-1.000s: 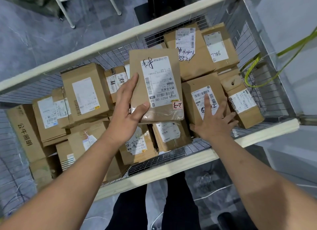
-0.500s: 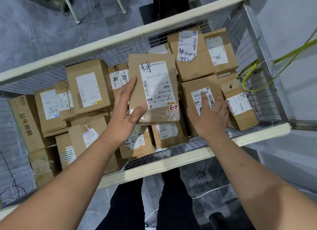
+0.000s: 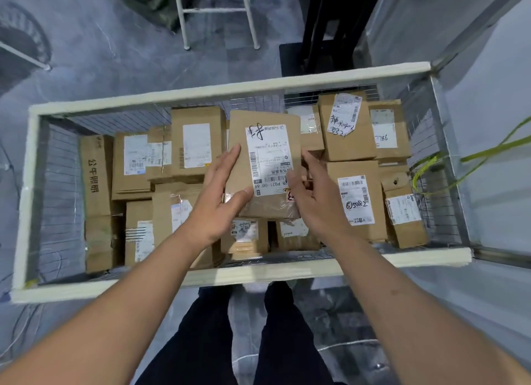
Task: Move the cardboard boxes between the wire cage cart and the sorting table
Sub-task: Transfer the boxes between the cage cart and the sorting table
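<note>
Flat brown cardboard box [image 3: 264,163] with a white shipping label is up off the pile, mid-cart, above the other brown cardboard parcels [image 3: 356,197] packed in the cream-rimmed wire cage cart [image 3: 230,92]. Two-handed hold. The left hand [image 3: 218,203] is on the left long edge, thumb clamped across the near face and fingers running up the side. The right hand [image 3: 313,200] is on the right long edge, thumb on the near corner of the label and fingers curled round behind. Neither hand is spread flat; both pinch the box. Its long axis runs near-to-far and leans slightly left at the far end. The label face is up, with print reading upside down from the near side and a handwritten scrawl at the far end. My read: light, since the grip looks loose; stiff corrugated board that shouldn't sag; contents unknown, so don't squeeze the faces. The glossy clear tape [image 3: 267,206] over the near end looks slick, so keep fingers on bare board. Best grip is the two long edges around mid-length, as it is now. Table not in view.
</note>
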Demonstrator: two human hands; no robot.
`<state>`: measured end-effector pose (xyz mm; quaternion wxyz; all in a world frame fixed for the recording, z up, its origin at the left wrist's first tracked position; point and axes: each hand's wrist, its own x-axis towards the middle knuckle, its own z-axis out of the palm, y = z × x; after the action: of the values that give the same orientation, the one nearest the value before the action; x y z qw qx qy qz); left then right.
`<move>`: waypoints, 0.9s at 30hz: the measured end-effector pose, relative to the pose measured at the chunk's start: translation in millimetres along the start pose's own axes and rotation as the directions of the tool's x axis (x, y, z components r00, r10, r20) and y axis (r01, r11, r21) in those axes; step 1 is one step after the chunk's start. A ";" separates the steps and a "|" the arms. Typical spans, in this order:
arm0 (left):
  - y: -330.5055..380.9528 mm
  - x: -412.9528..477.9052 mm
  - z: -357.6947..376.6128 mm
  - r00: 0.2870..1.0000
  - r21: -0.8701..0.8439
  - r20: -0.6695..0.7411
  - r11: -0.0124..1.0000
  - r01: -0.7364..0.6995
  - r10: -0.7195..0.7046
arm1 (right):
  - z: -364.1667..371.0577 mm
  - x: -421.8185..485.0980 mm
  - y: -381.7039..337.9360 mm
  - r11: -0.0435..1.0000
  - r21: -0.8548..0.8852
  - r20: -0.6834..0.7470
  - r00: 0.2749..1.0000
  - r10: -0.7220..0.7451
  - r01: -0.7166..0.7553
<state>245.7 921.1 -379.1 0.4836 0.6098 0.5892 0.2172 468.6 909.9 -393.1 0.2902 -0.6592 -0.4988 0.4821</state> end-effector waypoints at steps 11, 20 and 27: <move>-57.9 -48.8 -97.1 0.998 -0.074 -0.064 0.997 0.019 -0.024 | 116.6 -10.7 -55.3 0.996 -0.076 0.078 0.996 -0.037 0.043; -131.8 -98.8 -211.3 0.995 -0.033 -0.051 0.996 0.082 -0.083 | 251.7 -41.3 -119.8 0.983 -0.131 0.075 0.990 -0.117 0.127; -186.0 -120.0 -275.6 0.978 -0.096 -0.041 0.975 0.200 -0.205 | 336.0 -52.5 -144.7 0.978 -0.205 0.209 0.974 0.088 -0.044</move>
<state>-104.3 871.6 -379.1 0.5156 0.5182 0.6497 0.2088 101.1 876.0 -373.2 0.1502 -0.6445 -0.5511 0.5082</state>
